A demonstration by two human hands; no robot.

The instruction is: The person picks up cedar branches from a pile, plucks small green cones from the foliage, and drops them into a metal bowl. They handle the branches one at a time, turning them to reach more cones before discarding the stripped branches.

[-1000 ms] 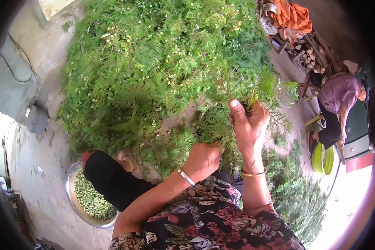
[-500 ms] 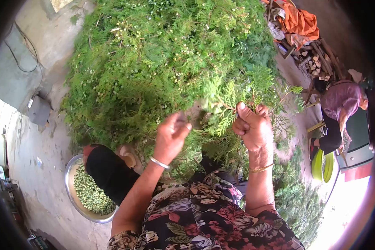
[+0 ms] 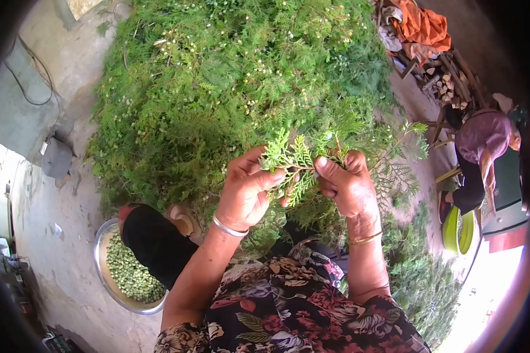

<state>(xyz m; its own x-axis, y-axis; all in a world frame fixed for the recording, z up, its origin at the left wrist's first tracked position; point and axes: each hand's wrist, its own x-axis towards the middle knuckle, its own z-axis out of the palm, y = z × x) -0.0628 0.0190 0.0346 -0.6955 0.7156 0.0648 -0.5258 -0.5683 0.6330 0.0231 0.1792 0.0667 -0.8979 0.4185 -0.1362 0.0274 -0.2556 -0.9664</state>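
Observation:
A green conifer sprig (image 3: 298, 157) with flat, scaly leaves, like arborvitae, is held up before my chest. My right hand (image 3: 350, 187) is closed round its stem, the thumb pressed on top. From the other side my left hand (image 3: 245, 191) reaches the leafy tip, thumb and fingers pinched at it; whether a cone lies between them is hidden. Beyond both hands spreads a large heap of cut branches (image 3: 218, 94) dotted with small pale green cones. By my left leg, a metal basin (image 3: 98, 265) contains many picked green cones (image 3: 133, 273).
At the right, another person (image 3: 483, 138) bends beside a yellow-green tub (image 3: 449, 232). Stacked firewood (image 3: 447, 88) and an orange cloth (image 3: 425, 28) lie at the upper right. More cut greenery (image 3: 421, 288) covers the floor right of me. A grey box (image 3: 56, 157) stands at the left.
My left hand has moved right and up to the sprig's tip and now touches it. The right hand, still holding the sprig, has shifted slightly left.

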